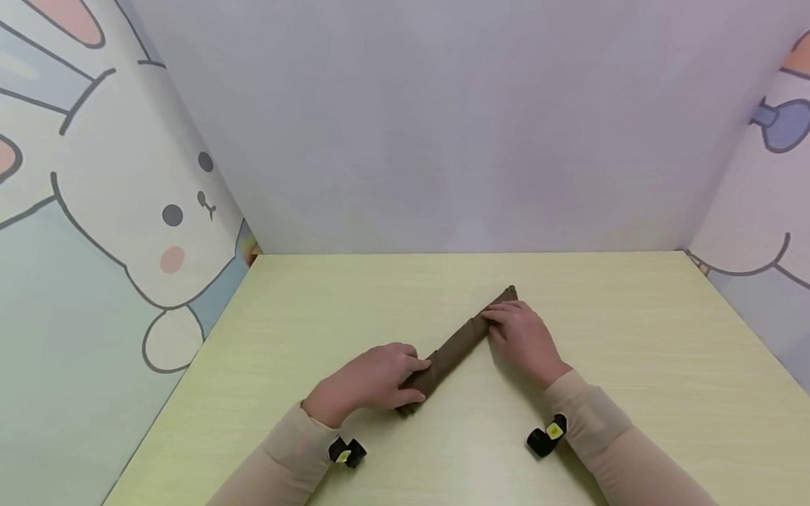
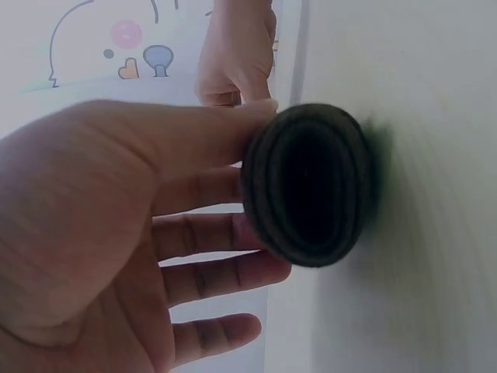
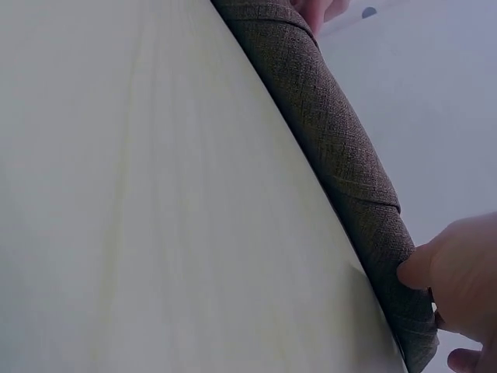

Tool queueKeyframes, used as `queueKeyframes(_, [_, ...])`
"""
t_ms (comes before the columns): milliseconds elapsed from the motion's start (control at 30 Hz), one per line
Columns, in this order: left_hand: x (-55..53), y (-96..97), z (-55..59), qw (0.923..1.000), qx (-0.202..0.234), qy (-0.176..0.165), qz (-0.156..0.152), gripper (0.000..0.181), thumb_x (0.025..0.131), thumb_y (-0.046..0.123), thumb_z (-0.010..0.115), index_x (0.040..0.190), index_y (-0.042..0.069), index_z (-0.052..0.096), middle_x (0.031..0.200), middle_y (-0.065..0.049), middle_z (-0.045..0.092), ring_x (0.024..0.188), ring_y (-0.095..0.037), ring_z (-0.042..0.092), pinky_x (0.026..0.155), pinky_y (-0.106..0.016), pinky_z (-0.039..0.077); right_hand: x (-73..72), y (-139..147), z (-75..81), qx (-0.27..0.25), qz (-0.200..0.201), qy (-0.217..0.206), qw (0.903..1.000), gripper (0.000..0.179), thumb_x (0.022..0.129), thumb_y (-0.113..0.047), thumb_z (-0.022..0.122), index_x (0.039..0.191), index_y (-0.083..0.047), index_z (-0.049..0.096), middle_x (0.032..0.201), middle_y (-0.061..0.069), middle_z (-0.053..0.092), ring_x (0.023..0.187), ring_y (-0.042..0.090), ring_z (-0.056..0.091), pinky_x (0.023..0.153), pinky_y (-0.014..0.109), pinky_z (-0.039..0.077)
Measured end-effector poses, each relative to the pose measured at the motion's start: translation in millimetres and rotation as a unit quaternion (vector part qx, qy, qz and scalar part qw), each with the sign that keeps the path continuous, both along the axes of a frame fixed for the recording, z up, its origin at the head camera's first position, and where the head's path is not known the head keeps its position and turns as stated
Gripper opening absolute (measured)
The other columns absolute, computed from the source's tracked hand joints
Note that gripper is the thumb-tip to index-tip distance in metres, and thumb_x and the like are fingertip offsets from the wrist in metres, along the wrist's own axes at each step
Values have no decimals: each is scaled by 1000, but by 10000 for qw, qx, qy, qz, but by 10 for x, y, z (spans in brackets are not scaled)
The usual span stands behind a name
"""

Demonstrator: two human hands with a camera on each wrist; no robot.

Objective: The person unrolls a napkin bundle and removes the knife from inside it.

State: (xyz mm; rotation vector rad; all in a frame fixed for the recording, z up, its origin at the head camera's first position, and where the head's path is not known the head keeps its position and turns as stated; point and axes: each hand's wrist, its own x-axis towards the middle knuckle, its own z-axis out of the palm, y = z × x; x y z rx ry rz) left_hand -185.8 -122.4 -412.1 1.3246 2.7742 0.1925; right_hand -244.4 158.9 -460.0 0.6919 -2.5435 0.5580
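Note:
A dark brown woven cloth, rolled into a tube [image 1: 455, 349], lies slantwise on the table, its far end to the right. My left hand [image 1: 377, 382] holds the near end between thumb and fingers. The left wrist view faces the layered, hollow end of the roll [image 2: 268, 221]; the thumb touches one side and the fingers, spread apart, reach behind it. Near the far end my right hand [image 1: 524, 339] grips the roll with bent fingers. In the right wrist view its thumb [image 3: 419, 268] presses the cloth, and a loose-looking wrap edge crosses the tube.
Under the roll is a pale yellow wood-grain table [image 1: 309, 302]. A plain light wall [image 1: 436, 135] stands behind it. Side panels with cartoon rabbits [image 1: 132, 199] flank both sides. Small black cameras [image 1: 347, 453] sit at the wrists.

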Motion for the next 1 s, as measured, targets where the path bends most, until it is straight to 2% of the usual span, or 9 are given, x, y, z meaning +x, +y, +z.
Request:
queueKeyframes(200, [7, 10, -2, 9999, 16, -122, -95, 57, 82, 45, 64, 126, 9, 57, 98, 4, 57, 73, -3, 43, 65, -17, 39, 9, -8, -16, -3, -170, -287, 9994, 26, 85, -20, 66, 108, -7, 68, 109, 9, 63, 107, 28, 50, 91, 45, 38])
queueKeyframes(367, [13, 23, -10, 9993, 61, -316, -164, 63, 79, 48, 67, 127, 9, 55, 102, 5, 56, 78, -2, 44, 70, -17, 40, 9, -12, -40, -81, -282, -706, 9971, 39, 85, -35, 64, 113, -8, 66, 115, 11, 60, 113, 29, 47, 94, 45, 35])
queueKeyframes(567, [29, 28, -9, 9990, 109, -323, -288, 74, 73, 53, 70, 129, 9, 54, 104, 6, 54, 84, -3, 44, 74, -18, 40, 14, -15, -38, -117, -263, -970, 9949, 48, 86, -42, 61, 118, -7, 63, 123, 12, 55, 121, 30, 42, 98, 46, 32])
queueKeyframes(667, [41, 33, 4, 9988, 121, -324, -342, 77, 71, 55, 70, 130, 9, 53, 110, 5, 51, 93, -5, 45, 80, -19, 40, 24, -15, -28, -135, -273, -1213, 9921, 53, 86, -47, 58, 122, -8, 60, 128, 11, 51, 125, 29, 37, 99, 46, 31])
queueKeyframes(800, [49, 39, 13, 9981, 111, -503, -329, 81, 70, 57, 70, 132, 9, 50, 126, 2, 47, 114, -11, 43, 93, -23, 37, 37, -16, -24, -135, -252, -1437, 9892, 57, 86, -50, 56, 125, -8, 57, 133, 13, 47, 129, 30, 33, 100, 48, 29])
queueKeyframes(867, [47, 41, 11, 9977, 84, -591, -329, 82, 70, 58, 70, 133, 9, 49, 132, 0, 44, 121, -13, 40, 97, -25, 35, 39, -18, -27, -162, -192, -1436, 9893, 57, 87, -48, 57, 126, -7, 57, 133, 14, 46, 129, 31, 32, 100, 49, 29])
queueKeyframes(1000, [36, 33, 4, 9969, 37, -717, -320, 85, 70, 60, 68, 134, 9, 47, 136, -1, 42, 124, -12, 38, 98, -25, 33, 32, -26, -37, -183, -105, -1365, 9904, 56, 87, -46, 58, 126, -5, 56, 133, 16, 46, 129, 33, 31, 100, 49, 28])
